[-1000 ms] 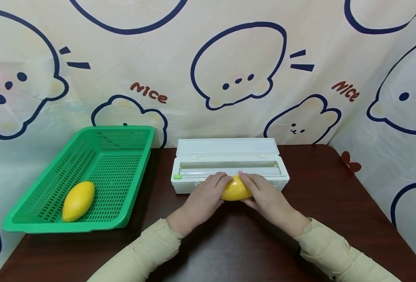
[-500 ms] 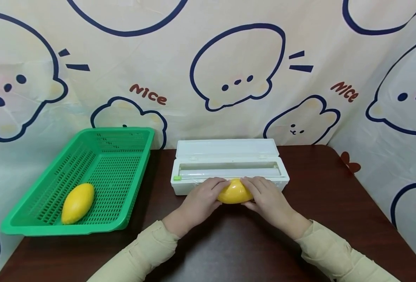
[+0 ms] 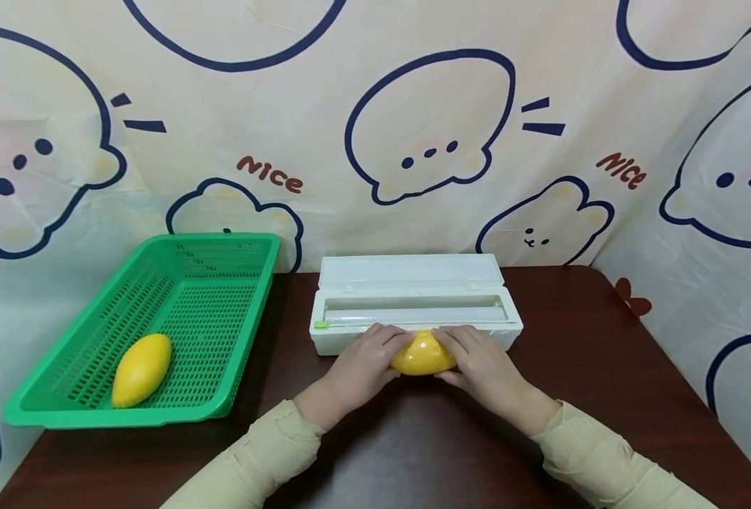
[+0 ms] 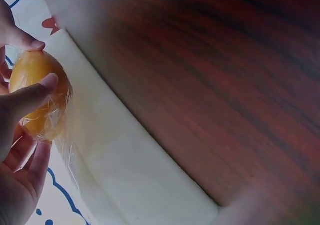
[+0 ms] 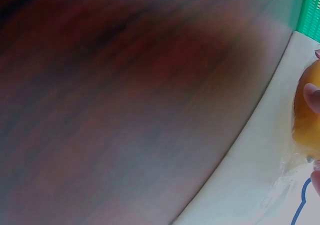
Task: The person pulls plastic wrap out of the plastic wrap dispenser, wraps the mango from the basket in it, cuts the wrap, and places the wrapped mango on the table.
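- Both hands are engaged: one end of a mango-like yellow fruit [image 3: 423, 353] is gripped by the left hand [image 3: 363, 360], the other by the right hand [image 3: 484, 364], thumbs nearest the wearer.
- Fruit is held at the near long side of the white dispenser [image 3: 414, 272], toward the far edge of the surface [image 3: 401, 452]; whether they touch cannot be told.
- Clear film [image 4: 52, 115] is seen crumpled about the fruit, some trailing along the dispenser's wall. Whether it has been cut free cannot be told.
- Dispenser lid is tipped back; a pale roll [image 3: 414, 316] is exposed, with a green slider [image 3: 320, 324] at its left end.
- At the surface's left edge, a green basket [image 3: 121, 418] is placed; a second fruit [image 3: 142, 371] is lain near its front edge, no film made out on it.
- Progress, as judged: wrapping of the first partly done; film to be severed, if attached, and smoothed; second fruit apparently untreated.
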Motion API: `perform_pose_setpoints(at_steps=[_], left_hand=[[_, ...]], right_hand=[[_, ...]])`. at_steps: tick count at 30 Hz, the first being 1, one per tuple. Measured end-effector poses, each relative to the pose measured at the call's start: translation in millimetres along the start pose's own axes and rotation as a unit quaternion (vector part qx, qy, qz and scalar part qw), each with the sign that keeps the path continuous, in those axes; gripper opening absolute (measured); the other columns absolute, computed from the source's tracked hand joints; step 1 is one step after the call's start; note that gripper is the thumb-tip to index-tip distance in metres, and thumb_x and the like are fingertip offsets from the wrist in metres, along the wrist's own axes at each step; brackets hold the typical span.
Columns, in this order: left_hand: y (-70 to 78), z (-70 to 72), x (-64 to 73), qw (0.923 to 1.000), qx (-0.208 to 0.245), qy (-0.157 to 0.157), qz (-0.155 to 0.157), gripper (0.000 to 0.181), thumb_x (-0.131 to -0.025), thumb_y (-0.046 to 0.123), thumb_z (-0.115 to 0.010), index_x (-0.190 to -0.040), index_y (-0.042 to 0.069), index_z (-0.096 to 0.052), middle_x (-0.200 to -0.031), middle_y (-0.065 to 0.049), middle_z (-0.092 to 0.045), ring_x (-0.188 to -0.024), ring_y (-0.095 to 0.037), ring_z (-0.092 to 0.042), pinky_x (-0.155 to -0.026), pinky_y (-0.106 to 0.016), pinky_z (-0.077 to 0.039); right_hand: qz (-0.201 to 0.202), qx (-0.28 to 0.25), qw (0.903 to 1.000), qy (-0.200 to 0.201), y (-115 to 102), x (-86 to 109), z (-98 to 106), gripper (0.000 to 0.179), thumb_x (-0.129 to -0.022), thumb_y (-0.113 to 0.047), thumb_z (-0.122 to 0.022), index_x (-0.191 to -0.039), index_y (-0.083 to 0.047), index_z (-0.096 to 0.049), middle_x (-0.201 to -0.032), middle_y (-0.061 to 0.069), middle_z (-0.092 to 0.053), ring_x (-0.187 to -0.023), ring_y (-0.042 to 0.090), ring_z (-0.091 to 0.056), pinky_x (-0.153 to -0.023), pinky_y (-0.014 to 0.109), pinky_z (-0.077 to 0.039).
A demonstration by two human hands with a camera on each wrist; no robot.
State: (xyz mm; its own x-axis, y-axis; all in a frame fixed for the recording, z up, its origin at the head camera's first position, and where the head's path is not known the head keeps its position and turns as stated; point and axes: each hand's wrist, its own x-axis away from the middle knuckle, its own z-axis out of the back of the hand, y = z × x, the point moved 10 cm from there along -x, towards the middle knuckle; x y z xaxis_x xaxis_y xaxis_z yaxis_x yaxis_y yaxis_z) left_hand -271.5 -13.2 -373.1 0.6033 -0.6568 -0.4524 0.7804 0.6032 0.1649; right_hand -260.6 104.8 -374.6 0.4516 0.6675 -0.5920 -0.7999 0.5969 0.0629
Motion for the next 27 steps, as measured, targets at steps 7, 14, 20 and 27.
perform_pose_setpoints(at_steps=[7, 14, 20, 27], left_hand=[[-5.9, -5.0, -3.1, 0.9997, 0.014, -0.018, 0.007, 0.061, -0.075, 0.004, -0.091, -0.129, 0.0, -0.065, -0.123, -0.009, -0.066, -0.108, -0.024, -0.061, -0.095, -0.034, -0.053], [-13.6, -8.9, -7.0, 0.9975, 0.042, -0.046, 0.032, 0.06, -0.078, 0.007, -0.09, -0.131, -0.001, -0.064, -0.125, -0.012, -0.066, -0.109, -0.027, -0.061, -0.096, -0.037, -0.052], [-16.7, -12.7, -7.9, 0.9943, 0.053, -0.077, 0.051, 0.061, -0.081, 0.01, -0.088, -0.134, -0.001, -0.062, -0.128, -0.013, -0.065, -0.109, -0.027, -0.06, -0.096, -0.038, -0.052], [-18.1, -15.8, -8.5, 0.9918, 0.058, -0.098, 0.059, 0.06, -0.082, 0.011, -0.087, -0.135, 0.0, -0.062, -0.128, -0.014, -0.065, -0.109, -0.028, -0.061, -0.097, -0.039, -0.052]], right_hand=[[-0.006, -0.005, 1.0, -0.004, 3.3, -1.1, -3.0, 0.075, -0.067, -0.019, -0.098, -0.127, 0.006, -0.061, -0.109, 0.016, -0.06, -0.09, 0.029, -0.063, -0.079, 0.042, -0.057], [-0.027, 0.005, 0.9991, -0.034, 9.2, -4.5, -7.2, 0.076, -0.066, -0.023, -0.098, -0.127, 0.007, -0.064, -0.101, 0.012, -0.061, -0.084, 0.024, -0.061, -0.076, 0.038, -0.056], [-0.045, -0.008, 0.9981, -0.042, 12.5, -3.7, -8.8, 0.075, -0.067, -0.023, -0.098, -0.126, 0.004, -0.061, -0.105, 0.012, -0.064, -0.09, 0.026, -0.064, -0.081, 0.04, -0.057], [-0.058, -0.018, 0.9968, -0.052, 14.3, -3.2, -11.1, 0.07, -0.068, -0.025, -0.097, -0.121, 0.001, -0.059, -0.112, 0.012, -0.065, -0.098, 0.028, -0.065, -0.087, 0.043, -0.055]])
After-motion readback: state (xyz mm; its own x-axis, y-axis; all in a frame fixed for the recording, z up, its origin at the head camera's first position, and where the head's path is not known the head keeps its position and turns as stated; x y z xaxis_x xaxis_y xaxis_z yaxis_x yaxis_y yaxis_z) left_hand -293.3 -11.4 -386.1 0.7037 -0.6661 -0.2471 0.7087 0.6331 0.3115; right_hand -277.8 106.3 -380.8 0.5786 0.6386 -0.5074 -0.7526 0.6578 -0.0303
